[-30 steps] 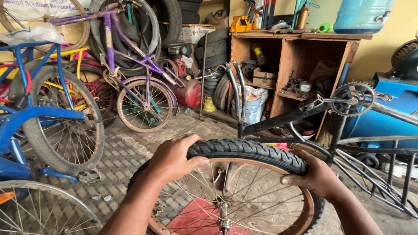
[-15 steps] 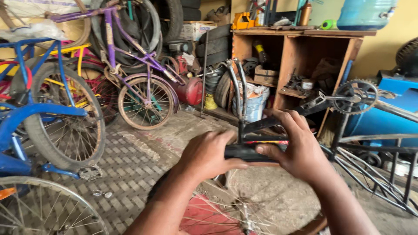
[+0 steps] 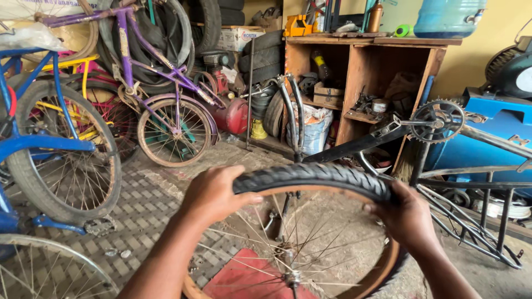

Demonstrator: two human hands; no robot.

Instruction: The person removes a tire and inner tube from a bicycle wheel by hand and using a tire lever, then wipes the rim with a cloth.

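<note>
Since half a second ago the hands have spread apart from a close pinch and the black tyre [image 3: 313, 176] now arches over the wheel rim [image 3: 388, 266]. The left hand [image 3: 213, 194] clasps the tyre's left end, thumb along the tread; the right hand [image 3: 407, 218] grips its right side. The spoked wheel stands upright before the person, above a red mat [image 3: 244, 279], with a purple bicycle [image 3: 166, 94] well behind.

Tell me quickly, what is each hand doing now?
Left hand: closed on the black tyre.
Right hand: closed on the same tyre.
</note>
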